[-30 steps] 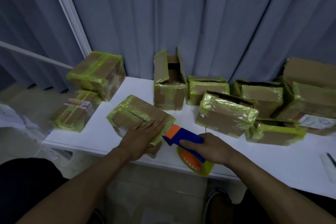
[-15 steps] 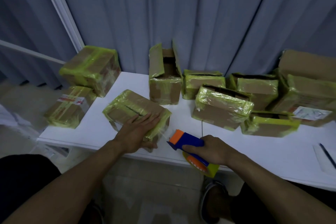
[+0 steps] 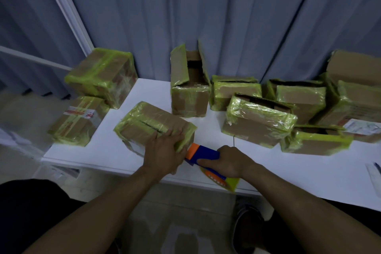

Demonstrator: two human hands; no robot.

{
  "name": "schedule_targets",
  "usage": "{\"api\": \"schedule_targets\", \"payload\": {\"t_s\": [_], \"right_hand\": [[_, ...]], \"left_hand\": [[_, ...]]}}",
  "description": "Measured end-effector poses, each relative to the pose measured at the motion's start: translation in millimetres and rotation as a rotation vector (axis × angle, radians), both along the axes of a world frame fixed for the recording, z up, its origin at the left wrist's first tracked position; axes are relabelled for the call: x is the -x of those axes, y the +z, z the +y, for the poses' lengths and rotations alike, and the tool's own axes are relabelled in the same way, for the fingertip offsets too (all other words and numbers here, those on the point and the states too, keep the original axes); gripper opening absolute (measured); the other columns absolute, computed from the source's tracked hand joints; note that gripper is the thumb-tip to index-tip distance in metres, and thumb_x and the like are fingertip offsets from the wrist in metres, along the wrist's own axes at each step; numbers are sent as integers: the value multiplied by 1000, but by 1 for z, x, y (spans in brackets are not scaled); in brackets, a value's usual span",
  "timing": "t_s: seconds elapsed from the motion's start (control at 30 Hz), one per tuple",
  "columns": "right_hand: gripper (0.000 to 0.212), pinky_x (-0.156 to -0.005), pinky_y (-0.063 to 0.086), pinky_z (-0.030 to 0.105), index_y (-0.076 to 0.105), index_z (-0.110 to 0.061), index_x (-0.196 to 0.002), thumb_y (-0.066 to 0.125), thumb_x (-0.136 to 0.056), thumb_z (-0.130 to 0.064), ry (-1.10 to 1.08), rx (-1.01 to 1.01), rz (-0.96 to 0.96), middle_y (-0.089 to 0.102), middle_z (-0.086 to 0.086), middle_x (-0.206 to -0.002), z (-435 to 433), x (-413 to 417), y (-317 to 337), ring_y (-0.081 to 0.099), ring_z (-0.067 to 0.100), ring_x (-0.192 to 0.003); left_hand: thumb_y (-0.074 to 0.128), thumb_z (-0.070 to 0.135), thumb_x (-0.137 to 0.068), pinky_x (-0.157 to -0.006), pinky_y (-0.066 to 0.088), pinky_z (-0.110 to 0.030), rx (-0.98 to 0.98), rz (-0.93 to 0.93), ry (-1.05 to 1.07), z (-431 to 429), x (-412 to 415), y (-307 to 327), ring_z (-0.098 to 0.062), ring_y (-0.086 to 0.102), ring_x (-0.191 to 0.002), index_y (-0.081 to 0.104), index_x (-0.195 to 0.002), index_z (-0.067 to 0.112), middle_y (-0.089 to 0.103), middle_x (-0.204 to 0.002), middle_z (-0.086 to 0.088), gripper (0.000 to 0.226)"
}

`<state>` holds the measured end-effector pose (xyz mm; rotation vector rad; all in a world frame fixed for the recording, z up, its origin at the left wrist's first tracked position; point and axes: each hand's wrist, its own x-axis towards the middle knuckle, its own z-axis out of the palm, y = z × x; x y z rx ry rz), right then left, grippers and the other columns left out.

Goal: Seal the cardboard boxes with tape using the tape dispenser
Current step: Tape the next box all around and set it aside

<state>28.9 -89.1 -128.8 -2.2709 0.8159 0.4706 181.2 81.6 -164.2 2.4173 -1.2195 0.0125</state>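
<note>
A cardboard box (image 3: 148, 123) with yellow-green tape along its edges lies near the front of the white table (image 3: 206, 138). My left hand (image 3: 162, 150) rests flat on the box's near right corner, fingers straight. My right hand (image 3: 228, 161) grips the blue and orange tape dispenser (image 3: 203, 154), which carries a yellow-green tape roll (image 3: 232, 183). The dispenser's orange nose sits against the box's near right end, just below my left fingers.
Several more taped boxes crowd the back and right of the table; one box (image 3: 189, 88) stands with its flaps open. Two boxes (image 3: 101, 74) are stacked off the table's left end. Grey curtains hang behind. A paper and pen (image 3: 374, 173) lie at far right.
The dispenser has moved left until its nose meets the box end. My left hand has slid slightly toward the box's near right corner. The camera has tilted a little.
</note>
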Motion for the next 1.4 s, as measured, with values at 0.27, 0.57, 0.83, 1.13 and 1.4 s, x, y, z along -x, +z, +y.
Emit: {"api": "schedule_targets", "payload": {"t_s": [0.27, 0.57, 0.83, 1.13, 1.4], "right_hand": [[62, -55, 42, 25, 54, -19, -74, 64, -78, -80, 6, 62, -53, 61, 0, -71, 6, -18, 6, 60, 13, -64], [67, -64, 45, 28, 59, -16, -106, 58, -84, -79, 106, 414, -68, 65, 3, -101, 32, -20, 6, 66, 22, -88], [64, -69, 52, 31, 56, -16, -98, 59, -83, -78, 3, 385, -17, 62, 3, -96, 33, -21, 9, 68, 24, -91], [84, -67, 59, 36, 66, -15, -78, 50, -56, -94, -150, 144, -117, 69, 3, -76, 17, -4, 26, 68, 19, -70], [53, -55, 43, 21, 65, -14, -75, 71, -83, -67, -268, 10, -311, 69, 1, -71, 38, 42, 64, 64, 10, -62]], "left_hand": [[51, 52, -96, -117, 8, -26, 57, 141, -61, 10, -8, 4, -3, 34, -139, 56, -139, 31, 42, -144, 19, 48], [19, 27, -90, -124, -2, -32, -43, 315, -127, 18, -24, 6, -4, 19, -148, 44, -148, 29, 32, -157, 14, 64], [23, 36, -90, -123, -4, -33, -108, 343, -150, 21, -28, 11, -3, 15, -149, 34, -153, 31, 26, -160, 14, 64], [44, 47, -89, -120, 25, -45, 1, 235, -16, 41, -26, 25, -17, 30, -145, 49, -144, 31, 39, -155, 8, 58], [58, 25, -97, -121, 20, -41, -476, 111, -133, 75, -28, 38, -28, 19, -149, 29, -155, 26, 19, -164, 1, 65]]}}
